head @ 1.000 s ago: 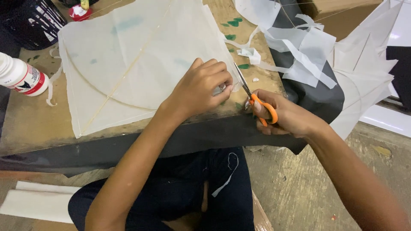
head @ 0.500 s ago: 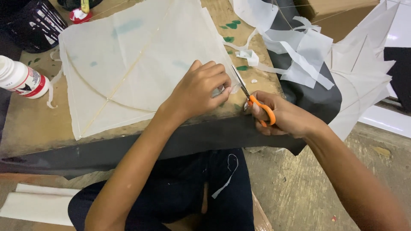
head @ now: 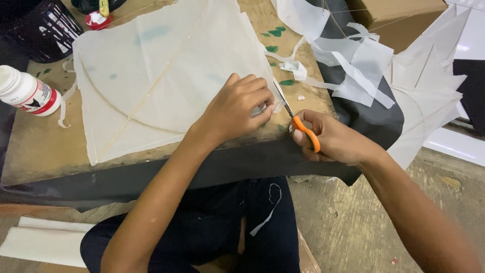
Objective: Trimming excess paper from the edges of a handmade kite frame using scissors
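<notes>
- We find the white paper kite point(head: 166, 76) lying flat on the brown counter point(head: 45, 151), its near right corner under our left hand point(head: 240, 106).
- The left grip presses and pinches that corner.
- Our right hand point(head: 328, 139), just beside it, holds orange-handled scissors point(head: 303, 129), blades at the kite's edge.
- A white glue bottle point(head: 28, 92) lies far left.

We note the pale tissue kite point(head: 166, 86) lying flat on the desk point(head: 45, 151), thin sticks crossing it, orange-handled scissors point(head: 303, 129) at its right corner.
</notes>
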